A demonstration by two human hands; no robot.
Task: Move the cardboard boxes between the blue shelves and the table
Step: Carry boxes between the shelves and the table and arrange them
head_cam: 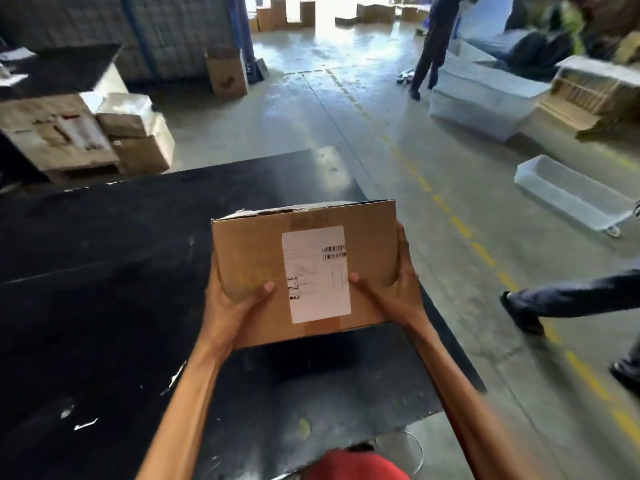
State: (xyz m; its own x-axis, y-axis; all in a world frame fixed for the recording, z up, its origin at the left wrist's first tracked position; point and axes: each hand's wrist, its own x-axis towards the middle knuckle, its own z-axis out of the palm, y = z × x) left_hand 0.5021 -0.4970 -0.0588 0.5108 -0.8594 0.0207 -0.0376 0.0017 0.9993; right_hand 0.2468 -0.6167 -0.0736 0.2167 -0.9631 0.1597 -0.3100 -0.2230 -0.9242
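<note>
A brown cardboard box (256, 251) with a white shipping label hangs in the air above the black table (104, 271), near its right side. My left hand (232, 306) grips the box's lower left corner, thumb on the near face. My right hand (394, 289) grips the lower right corner and right side, thumb near the label. The box casts a shadow on the table beneath it. Blue shelf posts (247, 36) stand far back, left of centre.
Cardboard boxes (62, 136) are stacked on the floor past the table's far left edge; another box (227, 76) leans by the blue post. A person's leg (568, 299) steps in at the right. A clear plastic tray (571, 195) and wrapped pallets (485, 95) lie right; another person (433, 43) stands far back.
</note>
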